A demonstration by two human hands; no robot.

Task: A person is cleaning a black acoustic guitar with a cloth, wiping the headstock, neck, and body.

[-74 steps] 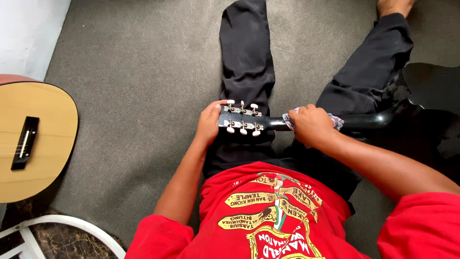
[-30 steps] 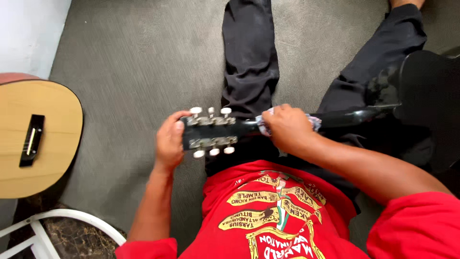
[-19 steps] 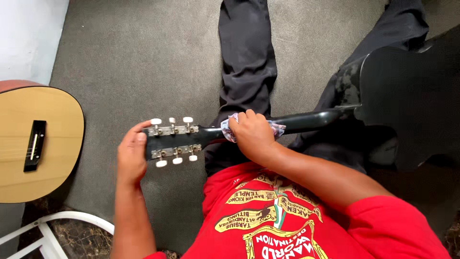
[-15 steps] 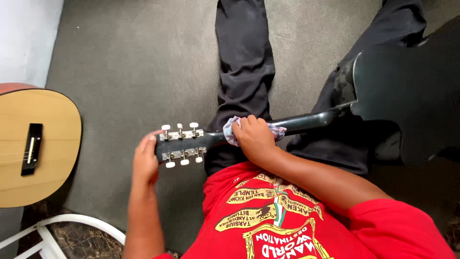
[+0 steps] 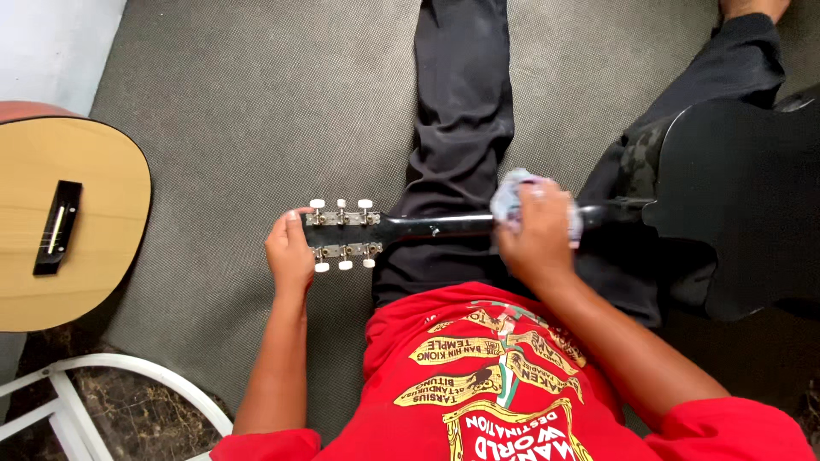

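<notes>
Head view, looking down at a seated person in a red printed shirt (image 5: 504, 401) and dark trousers (image 5: 461, 128), legs stretched out over grey carpet (image 5: 256, 111).

A black guitar (image 5: 735, 196) lies across the lap, back side up, neck running left to right, body toward the right edge of the carpet. Headstock (image 5: 346, 235) with two rows of white tuning pegs sits over the carpet just left of the left leg.

Left hand (image 5: 290, 256): fingers curled around the end of the headstock, gripping it from the left side.

Right hand (image 5: 538, 235): closed over a pale bluish cloth (image 5: 512, 196), pressing it onto the neck near where the neck meets the body. Cloth shows mostly above the knuckles.

Change against the frame half a second earlier: the right hand with the cloth sits further right along the neck, closer to the body. More bare neck is exposed between the two hands. Left hand keeps its grip at the headstock. The guitar lies more level across the frame.

Surroundings: a natural-wood guitar (image 5: 68, 222) lies face up at the carpet's left edge, well apart. A white metal frame (image 5: 111, 376) shows at the bottom left corner.
</notes>
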